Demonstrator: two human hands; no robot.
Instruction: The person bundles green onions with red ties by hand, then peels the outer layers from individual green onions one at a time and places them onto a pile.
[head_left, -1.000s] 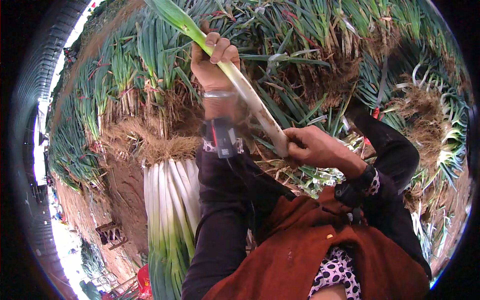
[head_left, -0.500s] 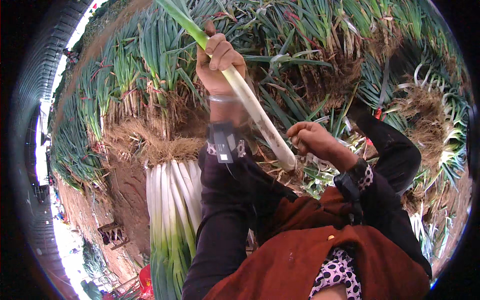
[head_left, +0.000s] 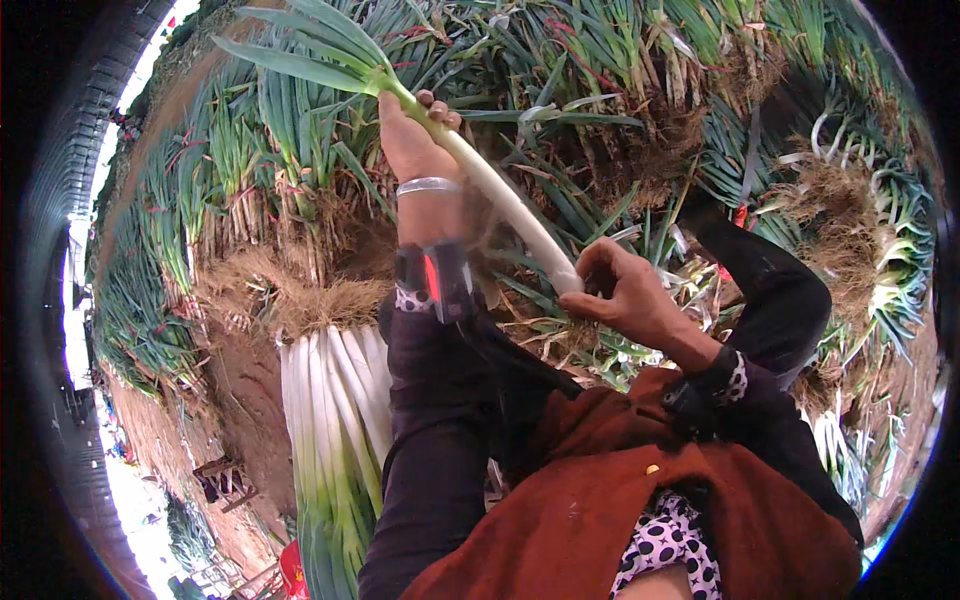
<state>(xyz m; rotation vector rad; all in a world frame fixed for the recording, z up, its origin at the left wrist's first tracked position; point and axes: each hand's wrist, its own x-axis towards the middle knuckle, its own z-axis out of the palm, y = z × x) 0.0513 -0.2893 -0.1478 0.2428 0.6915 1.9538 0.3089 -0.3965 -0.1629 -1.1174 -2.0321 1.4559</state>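
A long green onion (head_left: 505, 195) slants across the middle, its green leaves spread at the upper left and its white stalk running down to the right. My left hand (head_left: 415, 145) is wrapped round it just below the leaves. At the lower, root end, my right hand (head_left: 640, 300) has its fingers and thumb curled in against the stalk; the roots are mostly hidden there. Below my left forearm lies a row of clean white-stalked green onions (head_left: 330, 400), with their leaves toward the lower edge.
Bundles of unpeeled green onions (head_left: 290, 170) with brown roots stand packed along the far side and the left. More bundles (head_left: 850, 220) lie at the right. Loose peelings (head_left: 610, 365) cover the ground between my legs. A small wooden stool-like frame (head_left: 228, 480) sits at the left.
The green onion's leaves have come lower into view. My left hand has turned and shifted slightly left and down. My right hand has moved from beside the stalk onto its root end.
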